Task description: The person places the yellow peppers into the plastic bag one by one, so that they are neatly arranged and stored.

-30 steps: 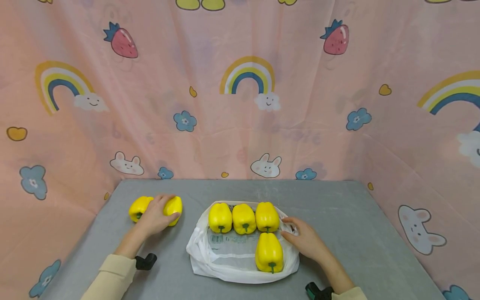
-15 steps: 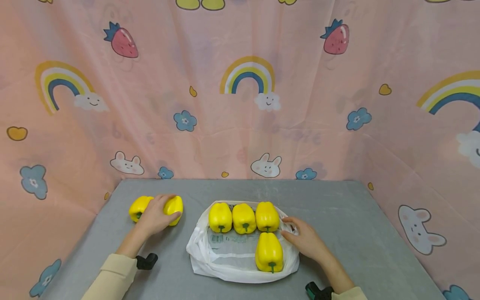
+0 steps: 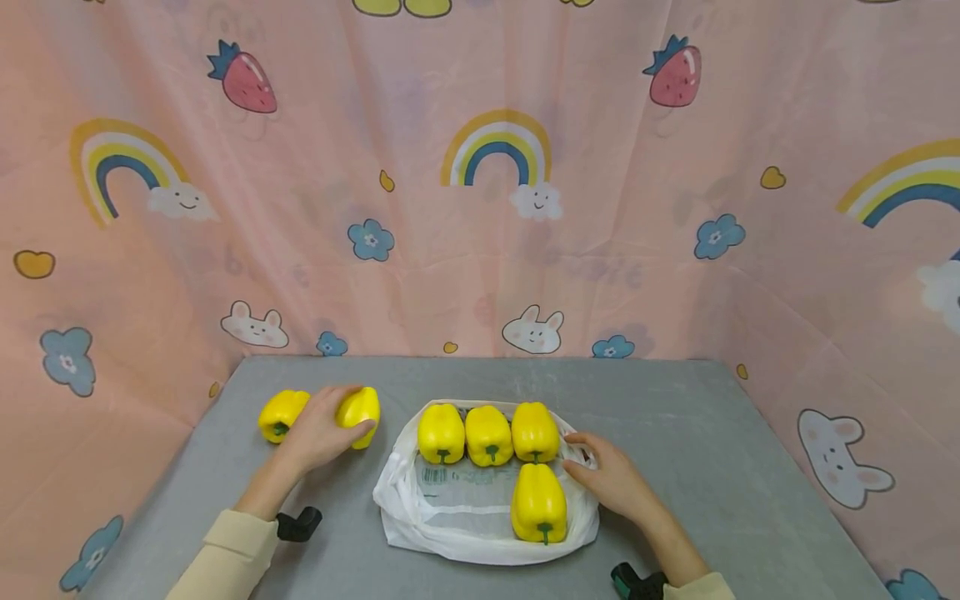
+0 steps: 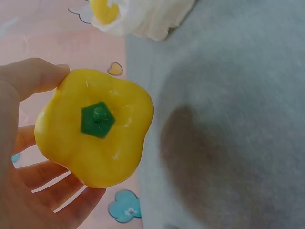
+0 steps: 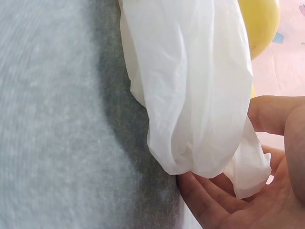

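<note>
My left hand (image 3: 318, 431) grips a yellow bell pepper (image 3: 360, 414) at the left of the table. In the left wrist view, thumb and fingers lie round the sides of that pepper (image 4: 97, 157), its green stem facing the camera. A white plastic bag (image 3: 401, 508) lies spread at the centre, with several yellow peppers on it: three in a row at the back and one (image 3: 538, 500) at the front right. My right hand (image 3: 618, 483) is at the bag's right edge; in the right wrist view, white plastic (image 5: 248, 167) lies between its thumb and fingers.
Another yellow pepper (image 3: 282, 415) lies on the grey table (image 3: 675, 433) to the left of my left hand. A pink patterned curtain (image 3: 420, 300) hangs behind the table and along both sides.
My left hand has moved slightly to the right together with its pepper, away from the other pepper on the left. The right hand and the bag have stayed put.
</note>
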`<state>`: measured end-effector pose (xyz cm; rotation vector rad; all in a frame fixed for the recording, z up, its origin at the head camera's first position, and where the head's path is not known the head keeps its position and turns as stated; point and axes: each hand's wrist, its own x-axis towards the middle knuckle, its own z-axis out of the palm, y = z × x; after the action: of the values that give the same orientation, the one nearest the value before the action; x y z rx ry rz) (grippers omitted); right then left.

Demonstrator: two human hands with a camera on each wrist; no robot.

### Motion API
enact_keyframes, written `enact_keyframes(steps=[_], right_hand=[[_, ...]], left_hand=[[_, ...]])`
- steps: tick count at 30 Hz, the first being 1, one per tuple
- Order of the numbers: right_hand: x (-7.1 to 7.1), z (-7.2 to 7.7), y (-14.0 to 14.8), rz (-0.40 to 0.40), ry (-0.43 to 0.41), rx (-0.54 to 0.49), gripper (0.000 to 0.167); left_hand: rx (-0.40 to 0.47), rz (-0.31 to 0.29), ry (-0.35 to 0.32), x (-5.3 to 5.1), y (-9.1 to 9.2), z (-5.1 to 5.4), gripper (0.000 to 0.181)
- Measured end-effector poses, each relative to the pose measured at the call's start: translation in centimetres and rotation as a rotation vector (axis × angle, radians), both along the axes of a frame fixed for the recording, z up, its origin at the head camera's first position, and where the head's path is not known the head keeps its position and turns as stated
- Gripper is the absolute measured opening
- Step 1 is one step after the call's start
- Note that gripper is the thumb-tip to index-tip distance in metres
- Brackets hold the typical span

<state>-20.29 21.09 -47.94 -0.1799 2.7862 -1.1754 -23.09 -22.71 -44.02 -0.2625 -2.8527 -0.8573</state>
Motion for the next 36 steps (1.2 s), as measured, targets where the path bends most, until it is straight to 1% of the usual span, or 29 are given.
enact_keyframes(steps=[6, 18, 22, 26, 29, 36], right_hand=[[-0.2, 0.0, 0.0, -0.008, 0.007, -0.005, 0.046], [-0.1, 0.2, 0.1, 0.016, 0.018, -0.012, 0.046], [0.0, 0.2, 0.1, 0.017, 0.024, -0.012, 0.045], [-0.1, 0.1, 0.2, 0.018, 0.024, -0.008, 0.046], [-0.1, 0.1, 0.2, 0.021, 0.025, -0.008, 0.046], [-0.3, -0.1, 0.2, 0.018, 0.018, -0.015, 0.047]], left_hand=[[0.005, -0.014, 0.023, 0.2, 0.8, 0.6, 0.063], [0.023, -0.048, 0.070, 1.2, 2.8, 2.3, 0.062], [0.047, -0.079, 0.083, 1.5, 3.6, 2.8, 0.061], [0.074, -0.122, 0.119, 2.0, 4.4, 3.0, 0.057], [0.084, -0.144, 0.136, 2.3, 5.0, 3.0, 0.055], [0.114, -0.178, 0.118, 3.3, 6.3, 3.1, 0.056]])
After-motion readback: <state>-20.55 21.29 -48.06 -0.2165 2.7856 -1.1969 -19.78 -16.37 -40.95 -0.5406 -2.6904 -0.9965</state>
